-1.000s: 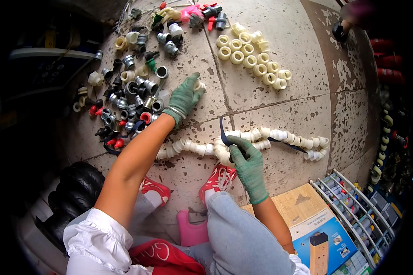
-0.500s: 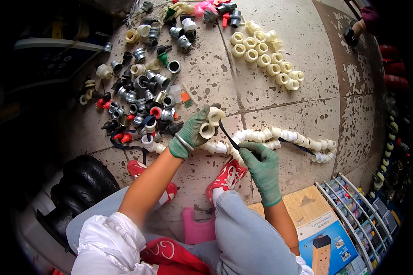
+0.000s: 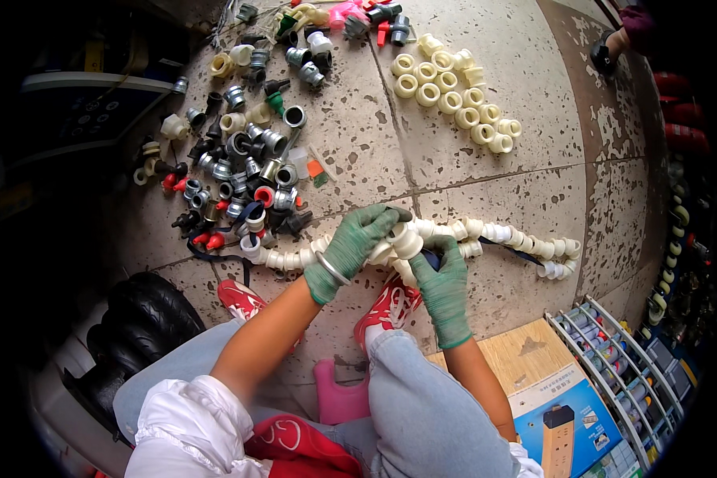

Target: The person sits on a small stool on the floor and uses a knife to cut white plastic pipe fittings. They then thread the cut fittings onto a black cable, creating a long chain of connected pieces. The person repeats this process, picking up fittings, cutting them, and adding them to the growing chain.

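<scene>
My left hand (image 3: 357,245), in a green glove with a metal bangle at the wrist, is closed around a cream plastic pipe fitting (image 3: 406,241). Just right of it, the gloved fingers of my right hand (image 3: 444,293) pinch a dark strap (image 3: 432,259), partly hidden between the hands. Strung along that strap, a chain of cream and white fittings (image 3: 522,240) lies on the floor to the right. More fittings in a row (image 3: 287,260) run left from under my left hand. The strap's far left end (image 3: 215,256) curls beside the pile of parts.
A heap of metal, black and red fittings (image 3: 251,151) spreads over the tiled floor (image 3: 350,127) at left. Loose cream fittings (image 3: 450,99) stand grouped at far right. Near my knee are a wooden board (image 3: 526,346) and a wire rack (image 3: 613,374). Another person's foot (image 3: 605,54) shows at upper right.
Both hands have come together; the left moved right and lower with its fitting, the right slightly left. The stretch of strap between them is now mostly hidden.
</scene>
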A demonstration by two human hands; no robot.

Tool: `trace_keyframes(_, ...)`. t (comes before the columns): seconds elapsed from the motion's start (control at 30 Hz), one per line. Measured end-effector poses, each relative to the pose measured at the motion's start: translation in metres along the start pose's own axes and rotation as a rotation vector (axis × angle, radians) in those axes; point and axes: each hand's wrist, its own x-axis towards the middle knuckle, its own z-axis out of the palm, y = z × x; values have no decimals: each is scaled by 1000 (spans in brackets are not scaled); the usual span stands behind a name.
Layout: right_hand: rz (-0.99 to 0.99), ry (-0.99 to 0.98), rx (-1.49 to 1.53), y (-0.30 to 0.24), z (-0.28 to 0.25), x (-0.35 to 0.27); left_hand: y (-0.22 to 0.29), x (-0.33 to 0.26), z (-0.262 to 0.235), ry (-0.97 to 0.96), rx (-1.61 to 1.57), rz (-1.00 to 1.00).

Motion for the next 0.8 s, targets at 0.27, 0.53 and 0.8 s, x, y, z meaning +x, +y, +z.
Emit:
trace_keyframes(0.27,-228,-407,338,-33,-5,-9,84,-34,46,-57,1403,713)
trace_keyframes(0.53,-571,-357,-292,-33,-14,1,115,-37,26,205,693,542)
trace_keyframes(0.8,33,-226,192,-51,-13,-11,11,-1,-9,143,-789,-241)
